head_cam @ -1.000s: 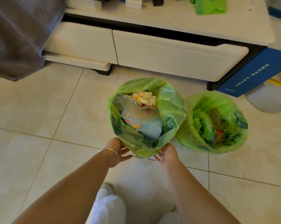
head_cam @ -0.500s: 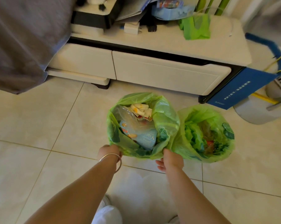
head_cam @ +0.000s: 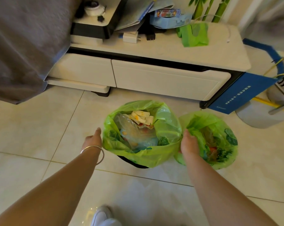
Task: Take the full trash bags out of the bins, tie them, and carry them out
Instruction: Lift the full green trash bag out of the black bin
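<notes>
Two thin, crinkly green trash bags (head_cam: pixel 166 128) and (head_cam: pixel 219 141) are sitting side by side on the glossy tiled floor (head_cam: pixel 40 128), mouths gaping straight up at me, the left one stuffed with cartons and clear film and lining a dark round bin (head_cam: pixel 133 163) whose rim is peeking out beneath. I am seeing my left hand (head_cam: pixel 93 139) hovering just beside that bag's left edge with fingers relaxed and holding nothing, while my right hand (head_cam: pixel 189 142) is resting at the seam between the bags, though I cannot tell whether it is gripping plastic. Beyond them a smooth white low cabinet (head_cam: pixel 162 79) is running left to right.
</notes>
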